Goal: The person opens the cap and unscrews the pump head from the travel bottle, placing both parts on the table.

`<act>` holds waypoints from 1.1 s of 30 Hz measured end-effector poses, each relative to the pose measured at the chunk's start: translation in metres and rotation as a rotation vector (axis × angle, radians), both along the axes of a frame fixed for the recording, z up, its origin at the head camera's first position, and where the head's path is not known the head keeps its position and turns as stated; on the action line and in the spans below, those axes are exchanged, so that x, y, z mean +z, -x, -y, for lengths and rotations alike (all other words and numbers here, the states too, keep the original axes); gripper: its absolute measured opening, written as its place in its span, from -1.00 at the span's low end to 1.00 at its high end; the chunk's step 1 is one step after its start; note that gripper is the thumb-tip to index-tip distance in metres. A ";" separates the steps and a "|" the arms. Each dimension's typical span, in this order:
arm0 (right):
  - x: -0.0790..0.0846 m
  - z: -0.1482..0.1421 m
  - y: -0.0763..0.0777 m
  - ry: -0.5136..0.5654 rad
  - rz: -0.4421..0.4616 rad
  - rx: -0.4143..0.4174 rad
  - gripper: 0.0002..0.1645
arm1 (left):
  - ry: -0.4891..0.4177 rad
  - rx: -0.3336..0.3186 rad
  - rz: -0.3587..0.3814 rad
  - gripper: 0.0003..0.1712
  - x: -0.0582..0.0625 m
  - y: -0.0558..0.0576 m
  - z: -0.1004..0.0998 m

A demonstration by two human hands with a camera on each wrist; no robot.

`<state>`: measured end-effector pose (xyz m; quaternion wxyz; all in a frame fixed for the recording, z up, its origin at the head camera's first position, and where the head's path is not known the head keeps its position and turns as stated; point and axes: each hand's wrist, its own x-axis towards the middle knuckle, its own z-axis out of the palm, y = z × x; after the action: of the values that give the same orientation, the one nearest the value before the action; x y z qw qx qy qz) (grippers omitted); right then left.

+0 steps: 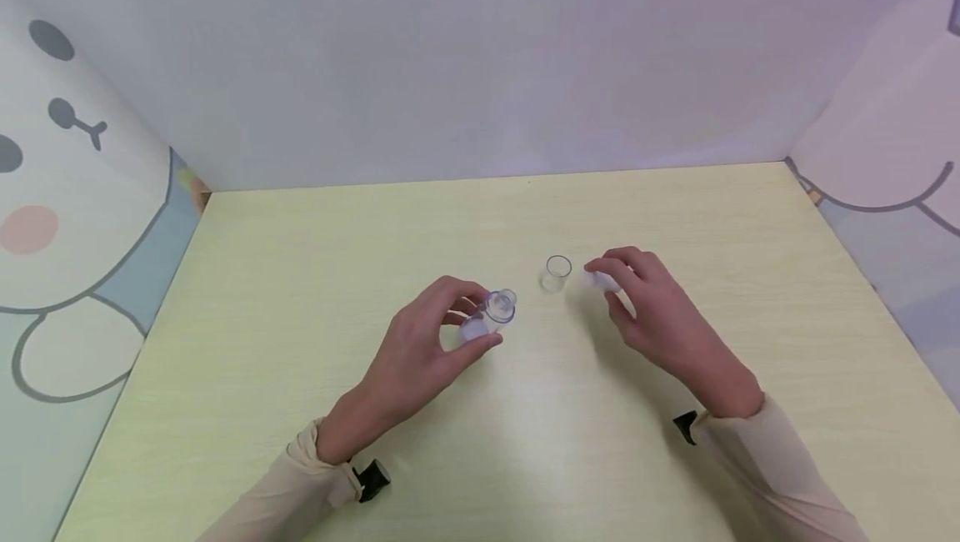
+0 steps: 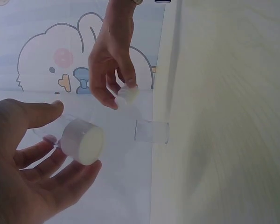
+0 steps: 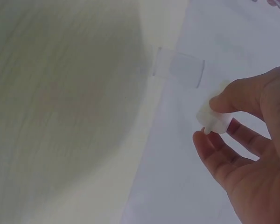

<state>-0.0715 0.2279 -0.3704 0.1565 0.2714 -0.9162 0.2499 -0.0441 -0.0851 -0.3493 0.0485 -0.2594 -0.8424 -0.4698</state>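
My left hand (image 1: pixel 423 338) grips a small clear bottle (image 1: pixel 500 308) between thumb and fingers, its clear top tipped up toward the head camera. The left wrist view shows the bottle's wide white end (image 2: pixel 86 141) facing the table. In my right hand (image 1: pixel 660 313), thumb and fingertips pinch a small white piece (image 1: pixel 602 280). A short nub sticks out of this white piece (image 3: pixel 214 116) in the right wrist view; fingers hide part of it. Between the hands, nearer the right one, a clear open-topped cylinder (image 1: pixel 555 273) stands upright on the table.
The pale wood-grain table (image 1: pixel 337 258) spreads around both hands. Behind it rises a plain light wall (image 1: pixel 480 67), and cartoon-printed panels (image 1: pixel 60 217) flank the left and right sides. Each sleeve cuff has a black device (image 1: pixel 372 480) near the wrist.
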 end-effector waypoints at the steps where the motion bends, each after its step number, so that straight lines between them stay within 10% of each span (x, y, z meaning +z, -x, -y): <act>1: -0.002 -0.001 0.001 -0.022 0.009 0.000 -0.39 | 0.000 0.000 0.002 -0.47 0.000 0.000 0.000; 33: -0.021 -0.005 0.005 -0.241 0.199 -0.027 -0.50 | -0.014 -0.001 0.033 -0.48 -0.004 0.001 -0.001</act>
<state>-0.0764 0.2334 -0.3917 0.0345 0.2498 -0.9540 0.1619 -0.0453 -0.0841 -0.3537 0.0361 -0.2515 -0.8397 -0.4800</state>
